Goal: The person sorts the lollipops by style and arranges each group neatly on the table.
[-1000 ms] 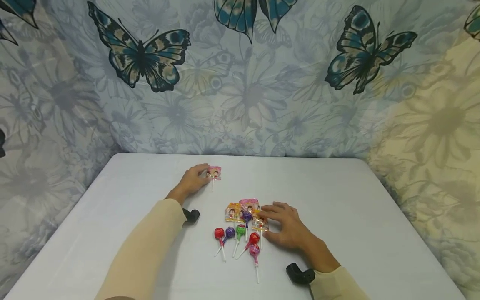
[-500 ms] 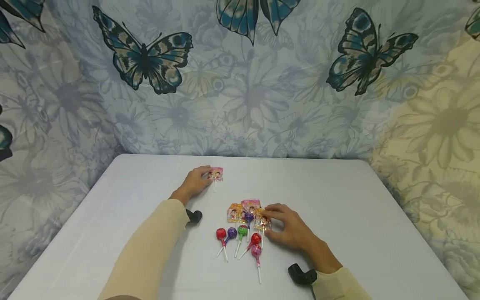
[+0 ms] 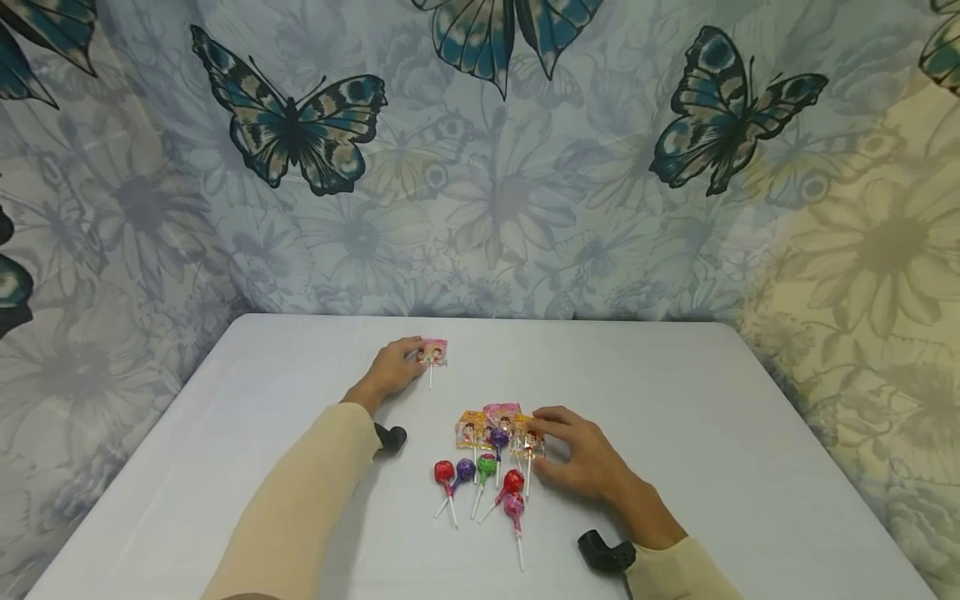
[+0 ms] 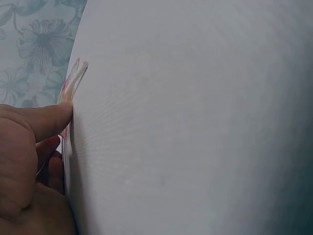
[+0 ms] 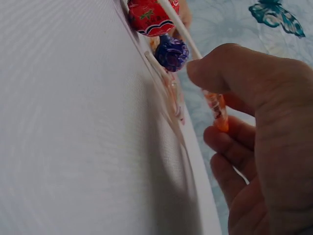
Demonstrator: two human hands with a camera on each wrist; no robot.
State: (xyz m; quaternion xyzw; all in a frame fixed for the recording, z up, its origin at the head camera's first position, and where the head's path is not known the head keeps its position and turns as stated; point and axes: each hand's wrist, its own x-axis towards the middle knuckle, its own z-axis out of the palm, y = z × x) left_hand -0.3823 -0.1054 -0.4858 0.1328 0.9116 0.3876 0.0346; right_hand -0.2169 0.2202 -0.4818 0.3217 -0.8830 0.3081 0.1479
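Note:
Near the far edge of the table, my left hand [image 3: 393, 365] pinches a lollipop in a flat pink wrapper [image 3: 435, 352], its white stick pointing toward me. The left wrist view shows the thumb [image 4: 56, 119] against this wrapper. At the pile's right side, my right hand [image 3: 581, 450] pinches a lollipop in a flat orange wrapper [image 5: 218, 111] between thumb and fingers. Beside it lie another orange-wrapped lollipop [image 3: 470, 431] and a pink-wrapped one [image 3: 502, 411]. A purple ball lollipop [image 3: 498, 439] rests over them.
Closer to me on the white table [image 3: 637, 375] lie several ball lollipops: a red one [image 3: 444, 472], a purple one [image 3: 466, 470], a green one [image 3: 486, 464], another red one [image 3: 513, 481] and a pink one [image 3: 513, 505]. A butterfly-print cloth [image 3: 510, 200] hangs behind the table.
My right fingers have closed on the orange-wrapped lollipop and shifted it slightly right. The left hand stays with its pink-wrapped lollipop; the head view has shifted a little.

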